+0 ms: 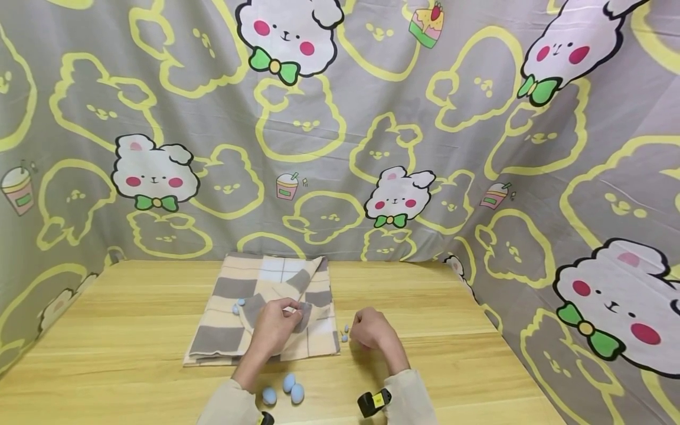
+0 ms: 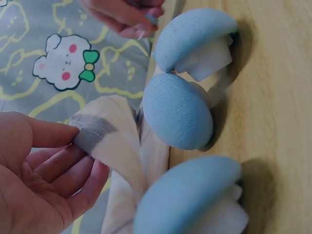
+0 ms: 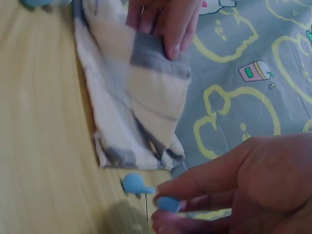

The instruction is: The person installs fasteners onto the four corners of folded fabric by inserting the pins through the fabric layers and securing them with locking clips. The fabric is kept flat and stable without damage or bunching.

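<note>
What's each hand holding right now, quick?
Left hand: closed, pinching the checked cloth.
Right hand: closed, holding a small blue piece.

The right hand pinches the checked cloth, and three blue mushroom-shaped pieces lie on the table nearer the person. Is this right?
One error: the left hand pinches the checked cloth, as the left wrist view shows. The three blue mushroom-shaped pieces lie as you say.

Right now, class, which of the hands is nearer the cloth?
Left: the left hand pinches a raised part of the cloth; the right hand is beyond its right edge, apart from it.
</note>
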### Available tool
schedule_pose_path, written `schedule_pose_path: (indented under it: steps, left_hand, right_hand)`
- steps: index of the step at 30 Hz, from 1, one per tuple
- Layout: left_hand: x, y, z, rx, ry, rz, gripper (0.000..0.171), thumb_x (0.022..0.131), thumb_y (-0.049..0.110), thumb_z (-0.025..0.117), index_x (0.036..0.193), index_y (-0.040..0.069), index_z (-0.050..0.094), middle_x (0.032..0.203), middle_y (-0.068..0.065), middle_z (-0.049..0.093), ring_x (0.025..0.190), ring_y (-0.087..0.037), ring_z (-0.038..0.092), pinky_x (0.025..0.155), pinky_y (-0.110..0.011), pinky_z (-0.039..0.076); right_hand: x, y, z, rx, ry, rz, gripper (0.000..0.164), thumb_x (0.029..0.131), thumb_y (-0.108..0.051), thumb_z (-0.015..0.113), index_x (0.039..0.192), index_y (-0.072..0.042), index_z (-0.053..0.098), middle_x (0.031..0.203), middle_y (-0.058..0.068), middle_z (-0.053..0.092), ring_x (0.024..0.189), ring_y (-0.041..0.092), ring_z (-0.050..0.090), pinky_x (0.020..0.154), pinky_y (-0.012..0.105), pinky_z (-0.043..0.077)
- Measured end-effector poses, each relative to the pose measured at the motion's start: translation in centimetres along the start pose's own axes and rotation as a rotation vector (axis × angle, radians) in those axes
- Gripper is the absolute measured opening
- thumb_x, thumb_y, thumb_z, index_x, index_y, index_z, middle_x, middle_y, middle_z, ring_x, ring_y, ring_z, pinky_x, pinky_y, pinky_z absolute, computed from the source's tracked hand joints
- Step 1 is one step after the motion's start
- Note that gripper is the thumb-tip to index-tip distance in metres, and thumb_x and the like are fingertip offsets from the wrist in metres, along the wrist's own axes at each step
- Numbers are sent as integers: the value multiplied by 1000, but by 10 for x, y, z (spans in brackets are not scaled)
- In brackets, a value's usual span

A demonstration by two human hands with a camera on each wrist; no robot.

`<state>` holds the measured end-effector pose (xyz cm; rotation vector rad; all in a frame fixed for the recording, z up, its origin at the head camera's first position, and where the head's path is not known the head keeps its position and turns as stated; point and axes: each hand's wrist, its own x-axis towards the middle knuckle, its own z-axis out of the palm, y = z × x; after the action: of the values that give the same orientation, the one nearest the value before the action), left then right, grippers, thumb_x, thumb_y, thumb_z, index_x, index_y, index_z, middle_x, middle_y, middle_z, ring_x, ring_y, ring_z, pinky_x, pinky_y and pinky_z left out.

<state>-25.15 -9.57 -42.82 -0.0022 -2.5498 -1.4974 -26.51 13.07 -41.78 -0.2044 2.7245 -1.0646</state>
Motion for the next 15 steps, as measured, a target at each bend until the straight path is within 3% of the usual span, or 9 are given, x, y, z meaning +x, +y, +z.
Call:
schedule_pose_path:
  steps: [3,8,15]
  left_hand:
    - [0,0,0,5,-8,0,13,89,8,68,99,6,76,78,-4,72,66,-13,62,55,-29,46]
    - [-1,1,0,7,-33,17,8,91,11,70,96,7,77,85,-4,73,75,-14,65,61,-29,49]
    - [-1,2,2,-45,-57,26,8,93,11,71,89,6,76,79,-2,72,70,-11,59,62,-27,48]
  right_hand:
    - [3,-2,2,131,-6,-61,10,87,-2,65,77,-2,64,59,6,59,53,14,53,51,27,47]
    - [8,-9,10,356,-103,-88,6,87,0,65,87,6,67,66,6,61,57,13,58,55,28,55]
    - [10,-22,26,495,-83,-143,12,90,0,66,93,11,69,69,8,67,58,11,62,60,33,60]
